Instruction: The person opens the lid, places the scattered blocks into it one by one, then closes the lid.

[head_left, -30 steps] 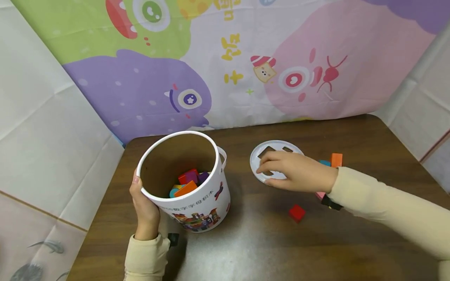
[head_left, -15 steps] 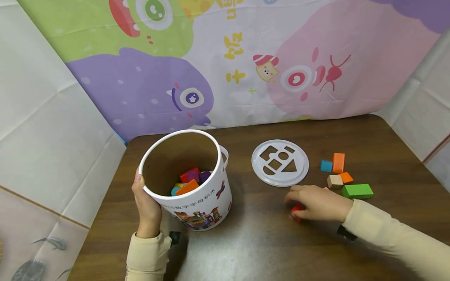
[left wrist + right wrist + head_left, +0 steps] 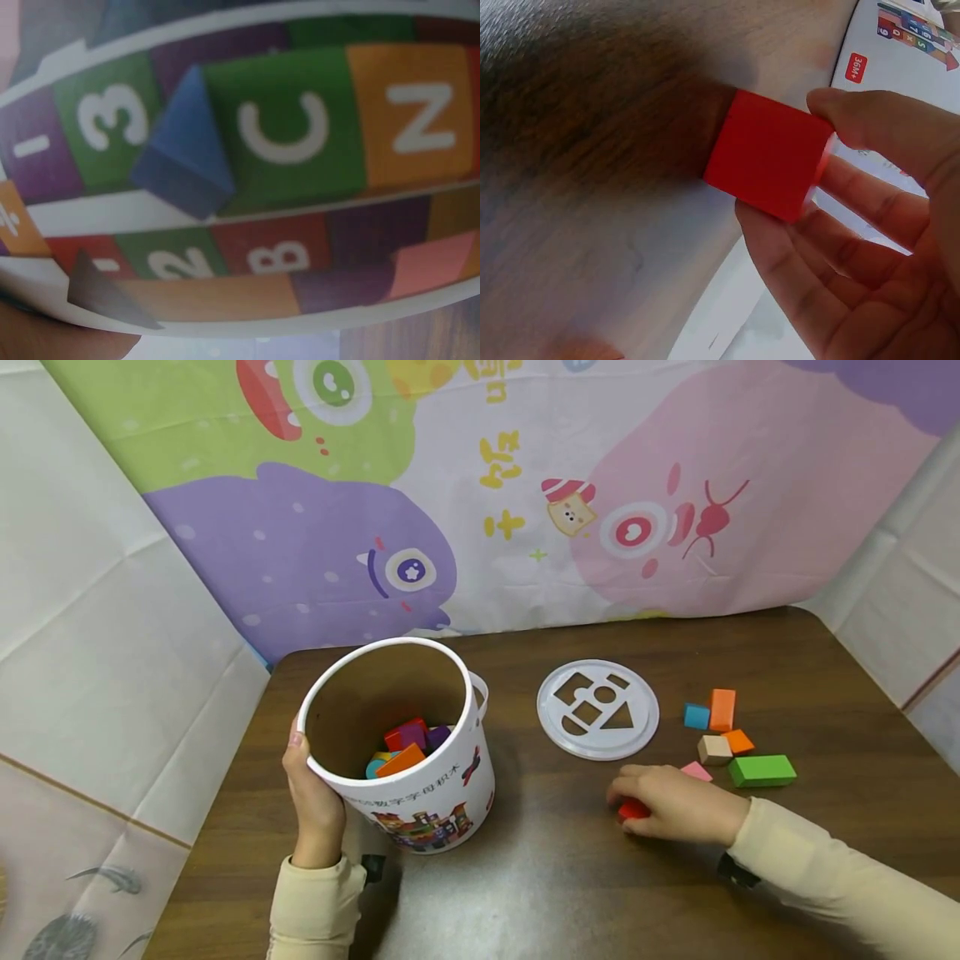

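Observation:
My left hand (image 3: 313, 806) grips the rim of a white bucket (image 3: 457, 810) at its left side, and the bucket leans toward me. Inside it lie several coloured blocks, an orange block (image 3: 401, 762) on top. The left wrist view is filled by the bucket's printed wall (image 3: 285, 120), with part of the hand at the lower left. At the table's middle right, my right hand (image 3: 678, 802) pinches a red cube (image 3: 769, 154) between thumb and fingers. In the head view the fingers hide most of that red cube.
A white round lid (image 3: 551, 727) with shaped holes lies beyond my right hand. Right of it are a blue block (image 3: 696, 716), orange blocks (image 3: 722, 710), a plain wooden cube (image 3: 714, 750), a green block (image 3: 762, 771) and a pink block (image 3: 697, 771). A printed cloth (image 3: 510, 577) hangs behind the table.
My right hand has come from over the lid down toward me to the red cube and taken hold of it. My left hand stays on the bucket rim.

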Tool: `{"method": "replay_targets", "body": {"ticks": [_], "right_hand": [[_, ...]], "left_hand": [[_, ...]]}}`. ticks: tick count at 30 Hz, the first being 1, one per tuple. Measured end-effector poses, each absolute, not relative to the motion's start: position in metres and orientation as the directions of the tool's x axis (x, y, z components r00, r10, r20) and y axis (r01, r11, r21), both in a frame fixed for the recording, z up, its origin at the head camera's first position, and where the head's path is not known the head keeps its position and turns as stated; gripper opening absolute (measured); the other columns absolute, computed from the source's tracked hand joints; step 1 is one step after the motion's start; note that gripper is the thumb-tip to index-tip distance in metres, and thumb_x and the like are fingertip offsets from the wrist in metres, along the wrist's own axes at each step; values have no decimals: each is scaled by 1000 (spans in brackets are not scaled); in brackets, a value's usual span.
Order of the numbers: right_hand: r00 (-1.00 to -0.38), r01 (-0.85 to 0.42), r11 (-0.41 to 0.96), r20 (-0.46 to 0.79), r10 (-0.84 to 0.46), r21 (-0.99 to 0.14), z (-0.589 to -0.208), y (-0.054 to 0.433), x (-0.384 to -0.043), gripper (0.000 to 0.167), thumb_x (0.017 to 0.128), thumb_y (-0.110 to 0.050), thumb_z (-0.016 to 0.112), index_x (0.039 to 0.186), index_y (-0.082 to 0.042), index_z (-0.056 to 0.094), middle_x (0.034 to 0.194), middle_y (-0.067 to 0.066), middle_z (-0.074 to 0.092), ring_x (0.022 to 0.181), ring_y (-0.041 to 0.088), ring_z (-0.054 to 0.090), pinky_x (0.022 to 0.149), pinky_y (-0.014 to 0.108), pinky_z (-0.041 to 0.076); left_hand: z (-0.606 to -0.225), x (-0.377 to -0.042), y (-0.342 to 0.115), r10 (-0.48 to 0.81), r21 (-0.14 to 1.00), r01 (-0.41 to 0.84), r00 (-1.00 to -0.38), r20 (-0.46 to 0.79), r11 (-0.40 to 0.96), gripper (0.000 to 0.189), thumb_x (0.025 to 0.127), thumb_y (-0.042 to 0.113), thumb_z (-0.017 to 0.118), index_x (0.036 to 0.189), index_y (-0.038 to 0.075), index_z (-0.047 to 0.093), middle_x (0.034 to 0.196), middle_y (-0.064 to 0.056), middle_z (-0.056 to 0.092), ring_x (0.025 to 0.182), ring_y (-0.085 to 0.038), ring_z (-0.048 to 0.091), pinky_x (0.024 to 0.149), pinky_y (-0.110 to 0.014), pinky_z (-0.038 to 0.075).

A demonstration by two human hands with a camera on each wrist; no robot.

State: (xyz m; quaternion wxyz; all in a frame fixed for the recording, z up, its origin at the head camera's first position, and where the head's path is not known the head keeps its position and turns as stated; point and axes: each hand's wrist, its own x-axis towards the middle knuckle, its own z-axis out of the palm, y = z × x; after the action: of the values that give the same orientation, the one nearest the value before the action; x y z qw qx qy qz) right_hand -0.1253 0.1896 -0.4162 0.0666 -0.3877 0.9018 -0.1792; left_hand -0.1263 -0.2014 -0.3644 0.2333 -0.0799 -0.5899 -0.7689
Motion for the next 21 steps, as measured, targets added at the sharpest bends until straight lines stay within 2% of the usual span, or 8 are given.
{"method": "replay_targets", "body": {"ticks": [5, 10, 16, 21], "right_hand": [[-734, -631, 676, 11, -679, -382, -418, 189, -125, 26, 75, -24, 71, 97, -13, 64, 90, -6, 57, 73, 4, 50, 63, 21, 45], [-779, -583, 727, -3, -627, -363, -416, 190, -126, 23, 73, -23, 73, 92, -12, 65, 85, -5, 57, 68, 5, 48, 59, 21, 42], [-786, -580, 736, 2, -618, -349, -400, 185, -135, 19, 75, -21, 72, 90, -13, 66, 81, -8, 59, 68, 5, 49, 60, 22, 44], [-775, -606, 694, 91, -626, -389, -364, 173, -149, 16, 76, -18, 71, 91, -16, 66, 82, -10, 59, 71, 5, 51, 64, 21, 46]], "left_hand": [[-360, -124, -198, -266, 867, 449, -881, 390, -217, 54, 94, 35, 24, 135, 1, 36, 128, -27, 38, 118, -39, 36, 98, -40, 35], [-363, -126, -200, -269, 869, 452, -879, 394, -202, 54, 94, 36, 25, 134, 2, 37, 129, -27, 38, 119, -39, 36, 99, -41, 35], [-373, -132, -206, -244, 836, 491, -866, 436, -246, 54, 94, 38, 28, 135, 3, 37, 129, -25, 40, 119, -38, 38, 100, -44, 33], [-379, -135, -210, -239, 818, 501, -862, 446, -281, 52, 94, 34, 30, 134, 3, 38, 128, -22, 42, 119, -35, 40, 98, -41, 36]]}}
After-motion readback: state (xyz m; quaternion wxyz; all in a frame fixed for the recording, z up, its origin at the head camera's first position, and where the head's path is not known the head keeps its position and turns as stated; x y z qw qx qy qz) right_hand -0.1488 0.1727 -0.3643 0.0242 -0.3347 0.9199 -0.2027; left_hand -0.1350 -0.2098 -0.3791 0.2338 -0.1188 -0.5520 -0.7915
